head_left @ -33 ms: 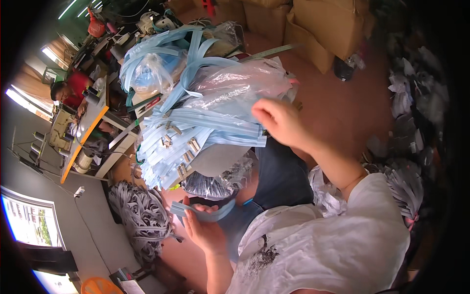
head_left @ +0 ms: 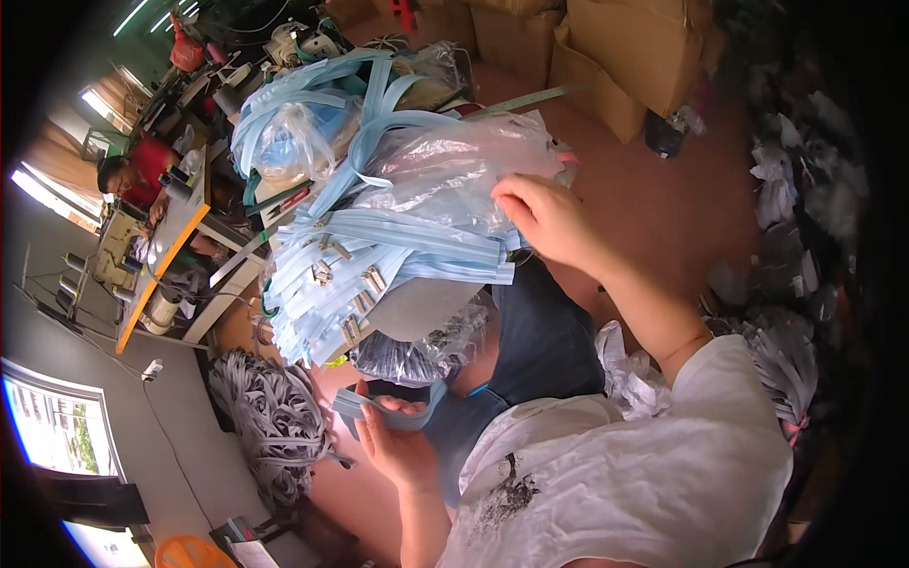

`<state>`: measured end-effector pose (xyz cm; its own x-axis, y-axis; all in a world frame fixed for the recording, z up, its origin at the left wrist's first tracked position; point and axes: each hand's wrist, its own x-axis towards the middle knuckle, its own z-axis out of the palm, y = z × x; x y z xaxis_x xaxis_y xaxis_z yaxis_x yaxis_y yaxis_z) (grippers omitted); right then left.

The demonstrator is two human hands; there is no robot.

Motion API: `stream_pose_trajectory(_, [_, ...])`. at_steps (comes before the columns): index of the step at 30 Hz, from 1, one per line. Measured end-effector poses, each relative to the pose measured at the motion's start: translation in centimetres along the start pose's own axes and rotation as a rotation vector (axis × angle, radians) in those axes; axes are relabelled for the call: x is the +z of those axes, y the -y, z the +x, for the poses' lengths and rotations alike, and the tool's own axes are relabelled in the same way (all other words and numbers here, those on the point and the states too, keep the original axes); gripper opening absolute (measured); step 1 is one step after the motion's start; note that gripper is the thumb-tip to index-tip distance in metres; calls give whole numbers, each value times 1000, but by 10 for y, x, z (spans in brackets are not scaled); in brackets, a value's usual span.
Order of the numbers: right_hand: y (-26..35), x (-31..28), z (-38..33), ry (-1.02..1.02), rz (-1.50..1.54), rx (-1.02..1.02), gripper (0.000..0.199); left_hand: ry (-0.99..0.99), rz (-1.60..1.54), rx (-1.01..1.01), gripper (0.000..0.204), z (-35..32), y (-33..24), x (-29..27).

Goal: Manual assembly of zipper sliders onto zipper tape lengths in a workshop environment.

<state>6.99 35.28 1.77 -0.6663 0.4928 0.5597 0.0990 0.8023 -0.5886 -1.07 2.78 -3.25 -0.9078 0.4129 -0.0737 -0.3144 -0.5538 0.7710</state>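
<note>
A heap of pale blue zipper tapes with metal pulls (head_left: 379, 256) lies slanting across the lap. The right hand (head_left: 544, 220), fingers curled, grips its upper end. The left hand (head_left: 396, 445) pinches one short blue strip (head_left: 383, 409) lying sideways. Both hands remain unmoved since earlier.

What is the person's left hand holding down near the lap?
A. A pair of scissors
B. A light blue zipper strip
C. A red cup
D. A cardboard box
B. The left hand grips a light blue zipper strip, while the right hand rests on the big pile of light blue zippers above.
</note>
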Motion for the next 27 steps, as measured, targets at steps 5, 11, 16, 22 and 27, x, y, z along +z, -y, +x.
stream_pose_trajectory(5, [-57,21,48,110,-214,-142,11,4,61,-69,38,-5,8,2])
stream_pose_trajectory(11, [-50,50,116,344,591,83,20,-9,98,-84,33,-15,4,-14])
stream_pose_trajectory(16, [-51,86,134,628,21,-82,32,-74,93,-102,33,-24,5,-24])
stream_pose_trajectory(22, [-94,136,158,649,355,-59,25,-86,126,-155,35,-24,11,-23])
stream_pose_trajectory(27, [-52,147,158,635,-85,-136,28,-78,141,-155,36,-23,11,-31])
